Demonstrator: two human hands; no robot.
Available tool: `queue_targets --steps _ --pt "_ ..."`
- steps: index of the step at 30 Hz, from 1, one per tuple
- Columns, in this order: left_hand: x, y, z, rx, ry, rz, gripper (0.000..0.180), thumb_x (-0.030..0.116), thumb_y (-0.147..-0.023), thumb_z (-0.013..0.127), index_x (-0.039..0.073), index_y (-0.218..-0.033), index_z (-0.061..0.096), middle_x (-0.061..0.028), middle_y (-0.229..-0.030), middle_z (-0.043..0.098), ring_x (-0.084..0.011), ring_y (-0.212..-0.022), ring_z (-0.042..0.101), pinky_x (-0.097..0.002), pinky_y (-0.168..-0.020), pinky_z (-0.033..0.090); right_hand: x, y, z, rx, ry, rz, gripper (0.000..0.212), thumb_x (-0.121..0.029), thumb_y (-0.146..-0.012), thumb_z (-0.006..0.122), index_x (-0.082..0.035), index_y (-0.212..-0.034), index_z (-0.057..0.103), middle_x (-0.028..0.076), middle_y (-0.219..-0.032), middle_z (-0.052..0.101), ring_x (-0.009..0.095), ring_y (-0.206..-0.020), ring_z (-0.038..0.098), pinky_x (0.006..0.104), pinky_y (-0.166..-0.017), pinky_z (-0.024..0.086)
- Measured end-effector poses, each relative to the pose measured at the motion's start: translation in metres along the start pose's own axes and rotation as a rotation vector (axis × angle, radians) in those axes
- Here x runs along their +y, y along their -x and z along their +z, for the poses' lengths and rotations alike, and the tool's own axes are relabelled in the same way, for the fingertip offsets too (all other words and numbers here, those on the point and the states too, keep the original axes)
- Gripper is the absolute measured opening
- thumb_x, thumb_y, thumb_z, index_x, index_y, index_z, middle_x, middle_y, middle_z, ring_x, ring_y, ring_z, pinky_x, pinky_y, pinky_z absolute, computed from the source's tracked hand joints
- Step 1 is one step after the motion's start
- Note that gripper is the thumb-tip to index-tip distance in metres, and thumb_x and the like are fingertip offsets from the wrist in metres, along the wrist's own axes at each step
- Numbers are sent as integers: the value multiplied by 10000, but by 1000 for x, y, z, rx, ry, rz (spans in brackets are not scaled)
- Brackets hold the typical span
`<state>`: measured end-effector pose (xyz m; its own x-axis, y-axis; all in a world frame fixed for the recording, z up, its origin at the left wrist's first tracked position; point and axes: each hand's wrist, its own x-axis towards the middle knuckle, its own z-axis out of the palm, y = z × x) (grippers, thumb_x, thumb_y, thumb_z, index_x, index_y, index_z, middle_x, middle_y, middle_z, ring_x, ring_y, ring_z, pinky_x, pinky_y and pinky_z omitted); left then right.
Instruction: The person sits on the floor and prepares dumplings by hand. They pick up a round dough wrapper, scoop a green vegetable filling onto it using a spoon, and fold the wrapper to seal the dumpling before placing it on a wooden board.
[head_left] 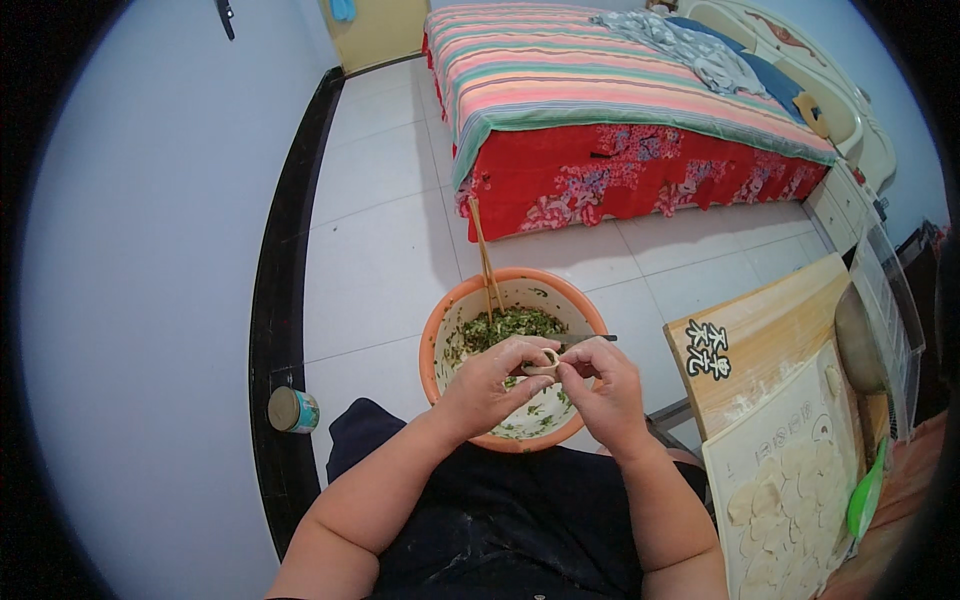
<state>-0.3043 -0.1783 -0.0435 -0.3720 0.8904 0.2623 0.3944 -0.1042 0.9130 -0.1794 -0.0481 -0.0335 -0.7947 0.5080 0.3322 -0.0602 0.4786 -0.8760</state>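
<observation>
My left hand (485, 388) and my right hand (608, 388) meet over an orange-rimmed basin (432, 352). Between the fingertips of both is a small pale dumpling wrapper (541, 369), curved up around its edge; whether filling lies inside is hard to make out. Chopped green filling (505, 327) lies in the basin, with bits stuck to its white inner wall. A pair of chopsticks (484, 250) stands in the filling, leaning on the far rim. A dark thin handle (600, 338) juts over the right rim, its other end hidden by my hands.
At the right, round dough wrappers (785, 500) lie spread on a white mat on a floured wooden board (720, 395). A metal bowl (860, 340) and a green utensil (868, 490) are beside them. A can (293, 411) stands left by the wall; a bed (620, 170) is ahead.
</observation>
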Motion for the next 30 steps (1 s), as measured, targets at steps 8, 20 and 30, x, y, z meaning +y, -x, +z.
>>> queue_targets --steps 8,20,30 --pt "0 -2 -1 -23 -161 40 174 69 -856 626 43 -1006 542 -126 -1167 558 -195 -1003 589 -317 -819 514 8 -1 0 87 83 -139 127 -19 -765 691 -26 -884 647 90 -859 624 203 -724 635 299 -632 525" --pt "0 -3 10 42 626 -281 462 73 -861 620 14 -1276 425 -91 -1200 538 -165 -1123 524 -330 -971 428 15 8 14 184 -548 243 118 -50 -833 661 9 -922 612 41 -871 600 116 -790 598 241 -699 501" --pt "-6 -2 5 -25 421 -323 392 85 -897 588 13 -1259 456 -57 -1159 562 -134 -1078 546 -292 -931 450 18 2 7 107 -130 0 193 -38 -793 687 -5 -983 674 79 -884 632 151 -768 614 253 -674 508"
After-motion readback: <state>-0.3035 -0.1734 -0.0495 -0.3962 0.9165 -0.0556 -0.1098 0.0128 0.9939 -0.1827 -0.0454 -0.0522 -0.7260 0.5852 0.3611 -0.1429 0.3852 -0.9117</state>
